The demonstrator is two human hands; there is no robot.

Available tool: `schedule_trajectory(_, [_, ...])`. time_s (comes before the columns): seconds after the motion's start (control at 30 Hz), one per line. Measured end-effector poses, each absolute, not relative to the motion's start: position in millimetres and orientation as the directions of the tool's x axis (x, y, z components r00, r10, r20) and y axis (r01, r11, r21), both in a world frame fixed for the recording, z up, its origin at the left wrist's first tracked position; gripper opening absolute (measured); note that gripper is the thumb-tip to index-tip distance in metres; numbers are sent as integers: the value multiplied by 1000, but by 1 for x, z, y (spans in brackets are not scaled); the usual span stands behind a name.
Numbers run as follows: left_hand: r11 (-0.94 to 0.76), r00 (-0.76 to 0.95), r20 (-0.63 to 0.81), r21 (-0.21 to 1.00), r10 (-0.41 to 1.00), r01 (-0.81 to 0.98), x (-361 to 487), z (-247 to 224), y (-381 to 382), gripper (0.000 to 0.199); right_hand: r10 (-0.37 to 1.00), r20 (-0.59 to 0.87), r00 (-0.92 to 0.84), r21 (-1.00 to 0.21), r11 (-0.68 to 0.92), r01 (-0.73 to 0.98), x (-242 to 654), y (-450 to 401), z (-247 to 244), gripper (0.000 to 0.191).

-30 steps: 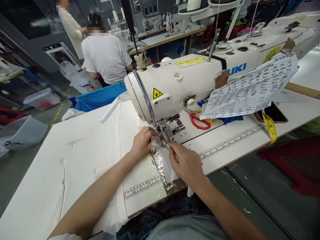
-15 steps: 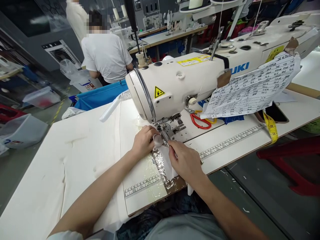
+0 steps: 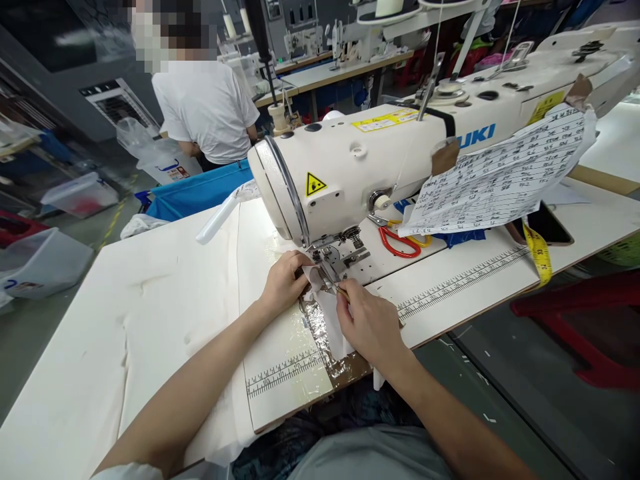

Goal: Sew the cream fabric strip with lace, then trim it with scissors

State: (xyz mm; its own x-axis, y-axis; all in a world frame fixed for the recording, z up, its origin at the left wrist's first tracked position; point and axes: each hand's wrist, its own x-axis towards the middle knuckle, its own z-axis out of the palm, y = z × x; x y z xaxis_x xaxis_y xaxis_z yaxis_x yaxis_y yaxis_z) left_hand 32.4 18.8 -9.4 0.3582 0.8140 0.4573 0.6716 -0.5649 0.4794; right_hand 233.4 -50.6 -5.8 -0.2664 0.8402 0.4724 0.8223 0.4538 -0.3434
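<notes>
My left hand (image 3: 286, 283) is closed at the needle area of a white sewing machine (image 3: 345, 173), its fingertips pinching a white fabric strip (image 3: 331, 323). The strip runs from the machine down toward the table's front edge, over a shiny taped patch. To its right, my right hand (image 3: 371, 321) is closed around a slim tool (image 3: 343, 292), whose tip points toward the presser foot. Fingers hide most of the tool, so its kind is unclear. Red-handled scissors (image 3: 400, 241) lie just behind, beside the machine bed.
A handwritten paper sheet (image 3: 495, 177) hangs off the machine's arm. A phone (image 3: 545, 223) and yellow tape measure (image 3: 538, 253) lie at right. White fabric (image 3: 150, 333) covers the table's left side. Beyond a blue cloth bin (image 3: 200, 190) stands a person in a white shirt (image 3: 205, 110).
The fabric's rounded fold near my left fingertips now lies flatter. My right hand stays close to the same place, with the tool shifted slightly. The person behind has moved a little.
</notes>
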Motion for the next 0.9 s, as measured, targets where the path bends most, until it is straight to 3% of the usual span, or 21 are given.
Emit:
schedule_trajectory(0.2, [-590,367,492,444,790,674,33,-11,18,7,844,459,-277,-311,445,840,232,-50,-4,13])
schedule_trajectory(0.43, [-714,545,546,152,637,683,34,-7,16,15,864,419,-279,-263,409,874,227,-49,-2,16])
schedule_trajectory(0.53, [-724,593,484,130,643,678,34,-4,16,18,867,426,-259,-284,400,872,230,-53,-2,18])
schedule_trajectory(0.6, [-719,601,441,166,667,675,33,0,16,16,860,452,-237,-383,427,819,238,-62,2,18])
schedule_trajectory(0.67, [-716,614,391,207,685,667,32,6,14,16,879,421,-222,-591,452,669,250,-79,7,17])
schedule_trajectory(0.77, [-730,671,291,224,682,645,31,19,9,23,930,157,-332,-899,273,343,273,-115,13,15])
schedule_trajectory(0.9, [-737,715,180,166,676,655,33,30,2,39,882,-115,-457,-979,-23,202,293,-150,17,27])
